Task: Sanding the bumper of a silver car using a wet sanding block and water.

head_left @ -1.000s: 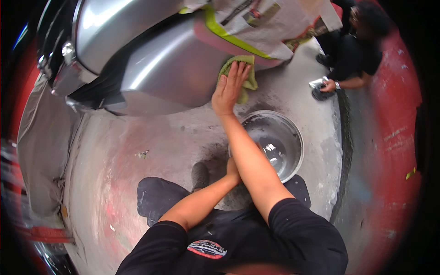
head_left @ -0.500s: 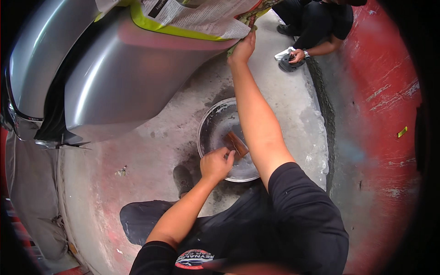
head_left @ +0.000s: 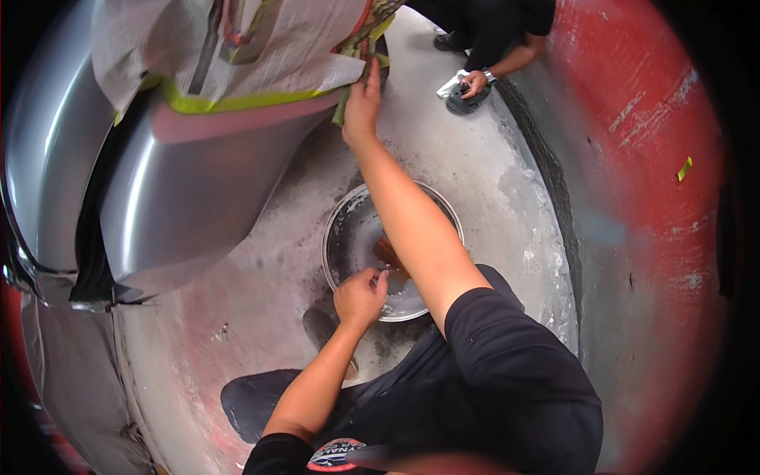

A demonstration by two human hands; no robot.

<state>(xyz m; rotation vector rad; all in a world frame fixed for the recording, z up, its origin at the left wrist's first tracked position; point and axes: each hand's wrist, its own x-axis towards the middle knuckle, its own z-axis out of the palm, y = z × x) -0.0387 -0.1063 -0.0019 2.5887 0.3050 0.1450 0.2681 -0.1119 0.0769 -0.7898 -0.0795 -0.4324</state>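
Note:
My right arm reaches far forward, and my right hand (head_left: 362, 109) lies against the edge of a grey car panel (head_left: 202, 190), its fingers stretched out along yellow-green masking tape (head_left: 340, 111). That tape borders a newspaper sheet (head_left: 293, 55) covering the panel's upper part. Over the near rim of a round, pale-rimmed basin (head_left: 327, 249), my left hand (head_left: 360, 299) is closed with the thumb up; whatever its fingers hold, if anything, is hidden. Inside the basin a brown piece (head_left: 387, 251) shows partly, the rest covered by my right forearm.
A crouching person in dark clothes (head_left: 491, 32) is at the far right, one hand on a dark shoe (head_left: 469, 100). A red, scuffed surface (head_left: 649, 158) runs along the right side. Grey cloth (head_left: 75, 380) hangs at the lower left. My shoe (head_left: 321, 328) is beside the basin.
My view has shifted, so the panel and newspaper appear lower and more of the paper shows. My right hand stays at the taped edge; my forearm now covers more of the brown piece.

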